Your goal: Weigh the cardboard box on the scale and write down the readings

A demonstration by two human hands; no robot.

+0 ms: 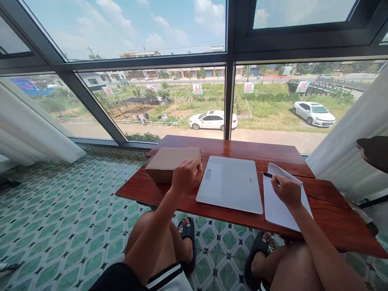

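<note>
My left hand (pixel 187 176) is curled closed at the right end of a brown cardboard box (pixel 171 157), covering part of it. Anything inside those fingers is hidden from me. To its right a flat white bathroom scale (pixel 232 184), with a small grey display on its left side, lies on the wooden table (pixel 218 145). My right hand (pixel 286 190) is closed above white sheets of paper (pixel 277 208). A black pen (pixel 267 174) sticks out of its fingers to the left. One paper corner curls up behind that hand.
Large windows with dark frames (pixel 230 40) rise behind the table. White curtains (pixel 342 113) hang at both sides. Under the table are my sandalled feet on a green tiled floor (pixel 79 218). A dark brown object (pixel 374 151) juts in at the right edge.
</note>
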